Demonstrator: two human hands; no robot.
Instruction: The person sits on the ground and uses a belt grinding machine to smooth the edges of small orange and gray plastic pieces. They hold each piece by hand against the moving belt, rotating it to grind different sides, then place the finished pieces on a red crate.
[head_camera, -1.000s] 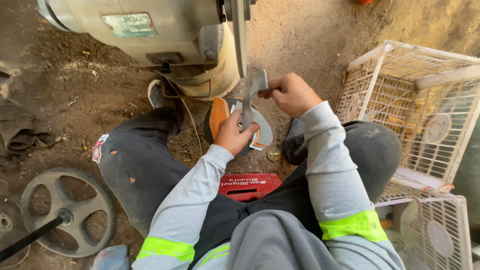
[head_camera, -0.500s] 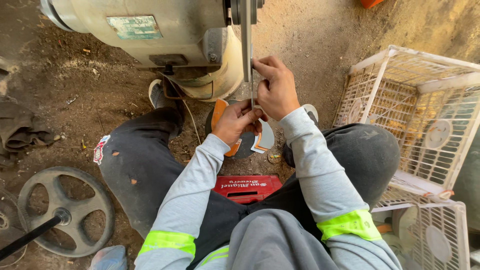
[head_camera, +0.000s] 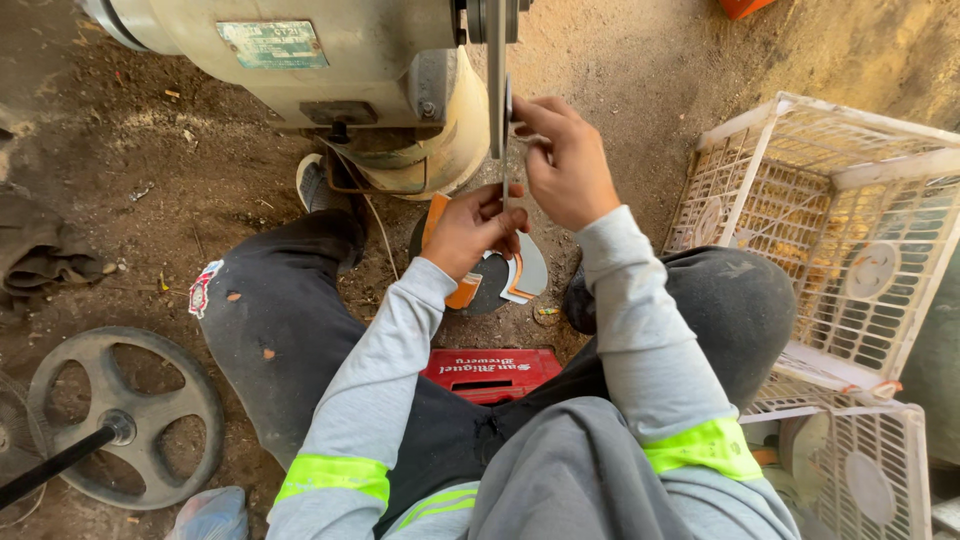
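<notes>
A seated worker presses a thin metal piece (head_camera: 503, 150) edge-on against the grinding wheel (head_camera: 496, 70) of a bench grinder (head_camera: 330, 70) that stands on the dirt floor. The right hand (head_camera: 565, 165) pinches the upper part of the piece, fingers closed just beside the wheel; the left hand (head_camera: 472, 232) grips it from below, fingers curled shut around its lower end. The piece stands nearly upright between the two hands, touching or all but touching the wheel's rim — the exact contact cannot be told from this angle.

Done well, this step likely calls for light, even pressure, both hands braced so the piece stays flat to the rim, and fingertips kept clear of the wheel — the right hand's sit very near it.

A red crate (head_camera: 490, 372) lies under the worker's legs. Orange and grey cut shapes (head_camera: 500, 275) lie on the ground by the feet. A spoked pulley wheel (head_camera: 125, 415) rests at the left, and white fan grilles (head_camera: 840, 230) are stacked at the right.
</notes>
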